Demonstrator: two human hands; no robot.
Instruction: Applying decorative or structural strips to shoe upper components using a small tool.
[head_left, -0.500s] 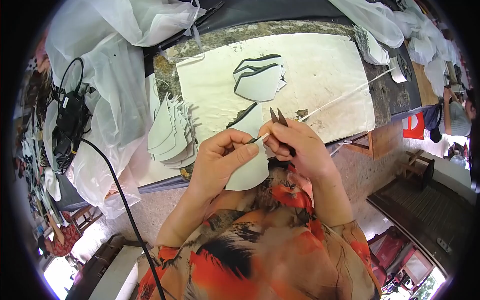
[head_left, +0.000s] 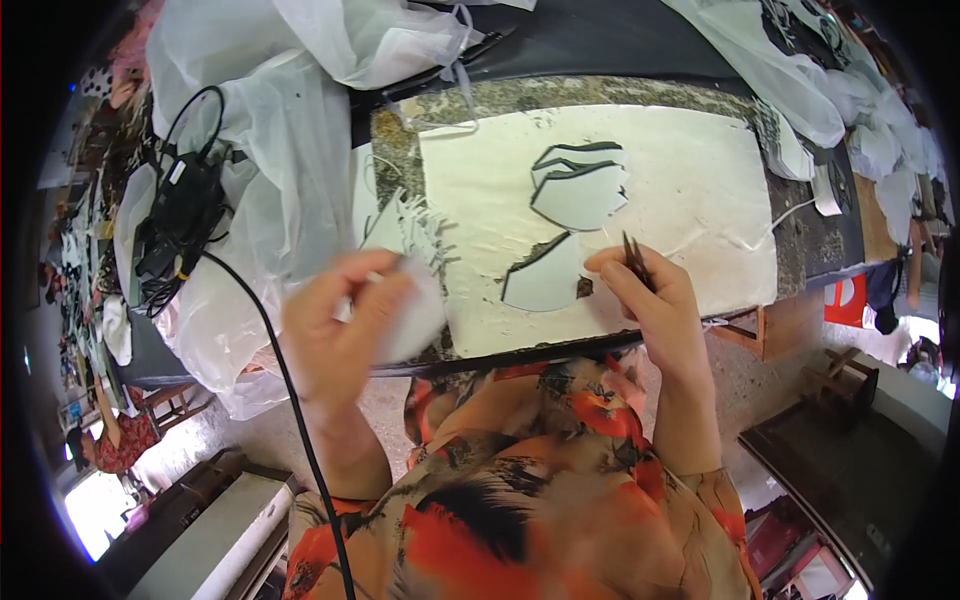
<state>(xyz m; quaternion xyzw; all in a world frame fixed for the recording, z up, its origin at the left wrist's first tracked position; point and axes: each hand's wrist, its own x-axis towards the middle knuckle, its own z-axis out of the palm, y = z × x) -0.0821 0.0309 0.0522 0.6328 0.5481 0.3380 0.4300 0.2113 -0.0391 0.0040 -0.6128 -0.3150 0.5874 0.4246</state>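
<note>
My left hand (head_left: pixel 340 320), smeared by motion, is at the left over the table's near edge. Its fingers pinch a blurred white cut piece (head_left: pixel 422 315) beside the stack of white pieces (head_left: pixel 395 228). My right hand (head_left: pixel 655 300) is closed around small dark scissors (head_left: pixel 636 262), their pointed blades facing away from me. Its thumb and forefinger press together at the tip; whether they hold the white tape is hard to tell. Between my hands lies a single white piece with a black edge (head_left: pixel 545 275). Just beyond it sits a small pile of similar pieces (head_left: pixel 580 195).
A pale sheet (head_left: pixel 690 200) covers a worn board. Clear plastic bags (head_left: pixel 290 150) and a black adapter with cable (head_left: pixel 185 205) are at the left. White tape (head_left: pixel 790 215) runs to a roll (head_left: pixel 826 190) at the right. A wooden stool (head_left: pixel 840 385) stands beyond the table.
My left hand has moved left, carrying the white piece away from my right hand. The hands are now apart. The view has shifted, and the single piece on the sheet is more exposed.
</note>
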